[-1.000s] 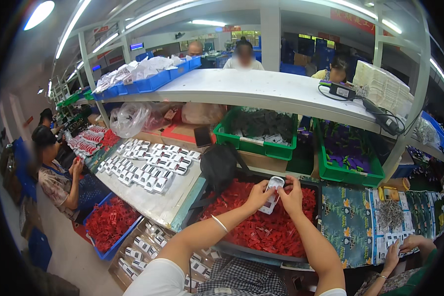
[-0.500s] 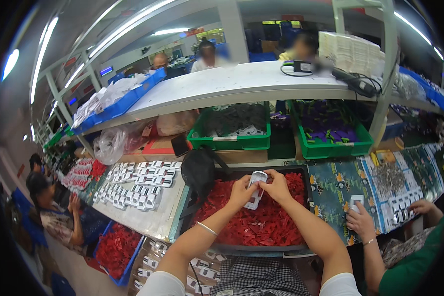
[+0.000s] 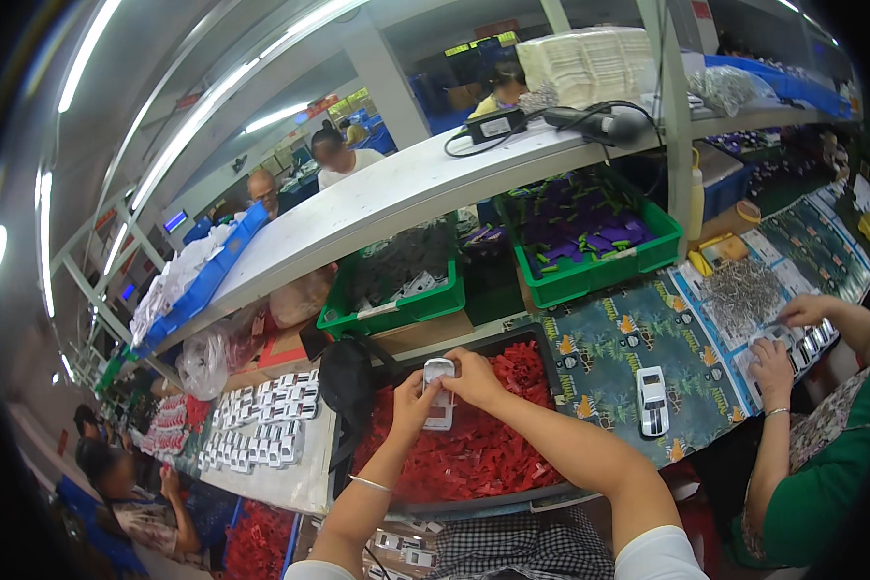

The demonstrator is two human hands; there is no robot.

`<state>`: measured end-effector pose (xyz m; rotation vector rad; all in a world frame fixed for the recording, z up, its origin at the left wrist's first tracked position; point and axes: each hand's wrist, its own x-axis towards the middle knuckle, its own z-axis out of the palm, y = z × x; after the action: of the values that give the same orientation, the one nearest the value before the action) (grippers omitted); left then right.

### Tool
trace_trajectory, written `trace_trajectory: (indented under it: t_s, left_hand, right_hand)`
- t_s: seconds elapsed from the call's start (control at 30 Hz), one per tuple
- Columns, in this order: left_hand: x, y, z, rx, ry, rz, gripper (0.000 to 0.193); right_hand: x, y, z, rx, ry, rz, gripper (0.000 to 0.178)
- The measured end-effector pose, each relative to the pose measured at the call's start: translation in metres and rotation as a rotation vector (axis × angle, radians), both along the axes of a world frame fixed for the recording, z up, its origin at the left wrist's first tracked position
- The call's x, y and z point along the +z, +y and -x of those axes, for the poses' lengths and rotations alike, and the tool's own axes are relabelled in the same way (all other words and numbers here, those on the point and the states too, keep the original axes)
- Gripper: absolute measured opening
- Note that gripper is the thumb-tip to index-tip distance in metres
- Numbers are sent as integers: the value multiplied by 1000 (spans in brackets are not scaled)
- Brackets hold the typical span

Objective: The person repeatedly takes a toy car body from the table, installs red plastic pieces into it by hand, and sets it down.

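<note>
A: Near edge first. Both forearms come up from the bottom. Left hand (image 3: 414, 401) and right hand (image 3: 476, 375) meet over the tray of red parts (image 3: 474, 454).

B: Holding what?

A: One small white toy car body (image 3: 440, 394), pinched between them. Left hand closed on its left side, thumb on the face. Right hand wrapped over the top right corner. Neither hand open.

B: Orientation?

A: Long axis runs near-to-far, roughly upright in the picture. It sits directly between the two hands, above the red parts, not touching them as far as I can tell. Both hands equally close; the right covers more of the far end.

B: Around it?

A: Black bag (image 3: 350, 379) just left of the tray. Further left, rows of small white-and-black pieces (image 3: 261, 425) on the table (image 3: 290, 483). Right of the tray, a printed sheet with tree pattern (image 3: 628, 358) with one finished white car (image 3: 653, 400) lying on it, well apart from the hands.

B: Far side?

A: Two green bins: one with grey parts (image 3: 396, 290), one with purple parts (image 3: 594, 242). White shelf (image 3: 406, 188) above. A co-worker in a green sleeve (image 3: 822, 493) works at the far right; those hands are separate.
</note>
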<state>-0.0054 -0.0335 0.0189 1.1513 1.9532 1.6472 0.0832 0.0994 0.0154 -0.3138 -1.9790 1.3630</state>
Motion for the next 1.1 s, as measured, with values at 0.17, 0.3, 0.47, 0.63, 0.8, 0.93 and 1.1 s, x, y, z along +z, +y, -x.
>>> trace_trajectory:
  t_s: [0.17, 0.3, 0.47, 0.63, 0.8, 0.93, 1.1]
  left_hand:
    - [1, 3, 0, 13, -24, 11, 23]
    - [4, 6, -6, -16, -110, -17, 23]
    - [1, 7, -6, -2, -101, -28, 23]
    - [-4, 5, -7, 7, -147, -72, 22]
    - [-5, 5, -12, 9, -170, -78, 21]
    - [4, 5, -13, 57, -64, 3, 21]
    - [13, 13, -8, 113, 241, 23, 21]
  right_hand:
    - [5, 0, 0, -28, -3, 18, 35]
    - [2, 0, 0, -60, 7, 11, 33]
    - [0, -1, 3, -63, 15, 36, 34]
    - [5, -4, -3, -52, -3, 44, 34]
    - [9, -5, -8, -60, -39, 31, 36]
    - [5, -1, -4, -46, 0, 91, 45]
    - [1, 10, 6, 126, 76, 208, 38]
